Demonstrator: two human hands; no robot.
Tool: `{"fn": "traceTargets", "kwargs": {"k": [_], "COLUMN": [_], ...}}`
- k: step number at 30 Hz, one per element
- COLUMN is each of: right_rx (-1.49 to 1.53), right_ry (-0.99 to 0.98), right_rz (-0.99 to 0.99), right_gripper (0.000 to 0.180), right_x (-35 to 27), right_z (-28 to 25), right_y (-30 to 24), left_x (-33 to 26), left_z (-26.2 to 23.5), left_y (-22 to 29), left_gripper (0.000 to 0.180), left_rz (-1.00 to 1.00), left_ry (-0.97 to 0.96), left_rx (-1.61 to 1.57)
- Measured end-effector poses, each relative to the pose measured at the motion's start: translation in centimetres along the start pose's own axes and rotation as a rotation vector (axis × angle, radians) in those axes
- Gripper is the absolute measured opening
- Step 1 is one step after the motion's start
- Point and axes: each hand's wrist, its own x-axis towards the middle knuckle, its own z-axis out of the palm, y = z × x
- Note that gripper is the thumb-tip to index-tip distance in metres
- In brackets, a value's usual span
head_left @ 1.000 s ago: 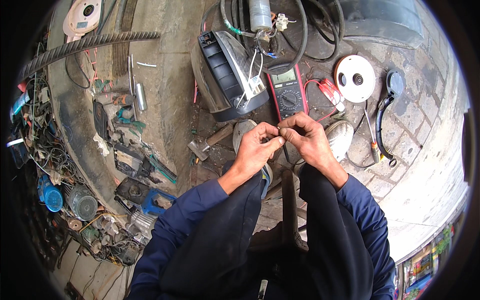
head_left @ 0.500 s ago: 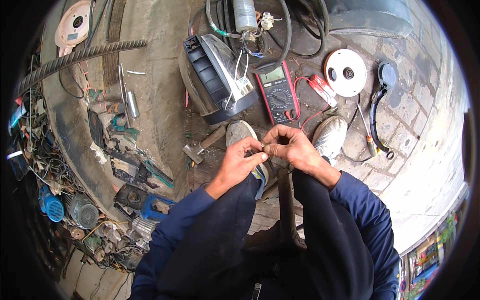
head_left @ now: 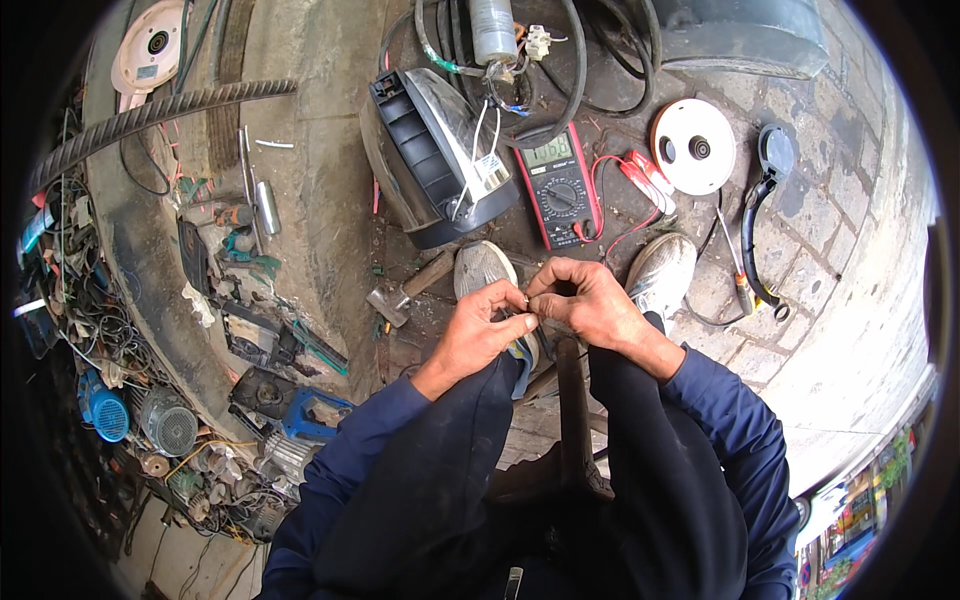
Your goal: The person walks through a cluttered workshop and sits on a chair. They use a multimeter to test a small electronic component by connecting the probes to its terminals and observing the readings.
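My left hand (head_left: 478,332) and my right hand (head_left: 598,308) meet above my shoes, thumbs and forefingers pinched close together. Between the fingertips is something small, too hidden to name. Just beyond them a red and black multimeter (head_left: 562,196) lies on the paving, digits lit on its display. Its red lead curls beside a red and white piece (head_left: 648,182). Left of the meter rests a grey and black plastic housing (head_left: 425,150) with white wires across it. A hammer (head_left: 408,291) lies near my left shoe.
A silver cylinder with wires (head_left: 491,32) and looped black cable stand at the far side. To the right are a white round cover (head_left: 693,147), a screwdriver (head_left: 741,285) and a black curved strap (head_left: 750,215). Motors and scrap (head_left: 168,425) heap up at left, near a ribbed steel bar (head_left: 150,122).
The meter's display, blank-looking before, now shows digits. Both hands keep their pinch in nearly the same place, with only slight finger movement.
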Motion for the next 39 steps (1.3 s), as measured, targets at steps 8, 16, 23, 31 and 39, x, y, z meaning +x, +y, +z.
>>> {"fn": "traceTargets", "kwargs": {"k": [8,16,23,31,39], "right_rx": [0.077,0.253,0.271,0.202,-0.081], "right_ry": [-0.018,-0.058,-0.06,-0.064,0.028], "right_rz": [0.088,0.197,0.219,0.2,0.027], "right_gripper": [0.011,0.014,0.015,0.018,0.014], "right_x": [-0.2,-0.2,-0.2,-0.4,-0.6], "right_z": [-0.1,-0.3,-0.3,-0.7,-0.7], "right_y": [-0.1,-0.1,-0.2,-1.0,-1.2], "left_x": [-0.2,-0.1,0.0,0.4,0.7], "left_z": [0.0,-0.4,-0.3,-0.3,-0.4], "left_y": [0.4,0.3,0.2,-0.1,-0.1], "left_gripper": [0.011,0.019,0.021,0.019,0.018], "left_rz": [-0.079,-0.047,-0.013,0.029,0.0], "left_ry": [-0.014,-0.046,-0.041,0.1,0.182], "left_rx": [-0.111,-0.111,-0.11,-0.128,-0.158]}}
